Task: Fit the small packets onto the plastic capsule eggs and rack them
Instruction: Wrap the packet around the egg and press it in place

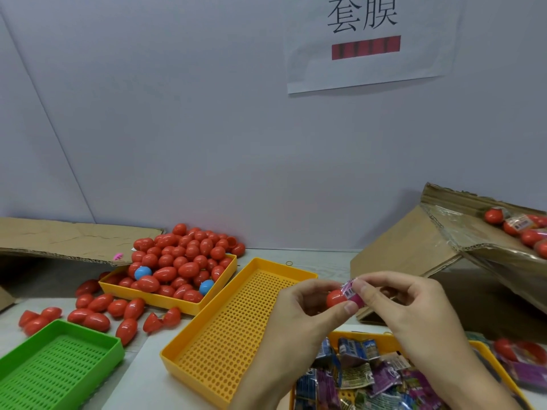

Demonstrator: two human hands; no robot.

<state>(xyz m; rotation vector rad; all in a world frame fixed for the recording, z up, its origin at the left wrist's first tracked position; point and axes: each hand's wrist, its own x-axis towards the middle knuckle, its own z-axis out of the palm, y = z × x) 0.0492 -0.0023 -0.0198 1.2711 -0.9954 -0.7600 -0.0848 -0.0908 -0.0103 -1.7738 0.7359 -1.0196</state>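
Head view: red egg [336, 298] glossy, pink packet [352, 293] half-sleeved on.

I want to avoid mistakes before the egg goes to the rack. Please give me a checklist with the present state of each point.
1. Red egg held by left hand: ok.
2. Right hand pinches the pink packet: ok.
3. Packet fully over the egg: not ok, one end is bare.
4. Empty yellow tray has free space: ok.
5. Packet free of tears: cannot tell.
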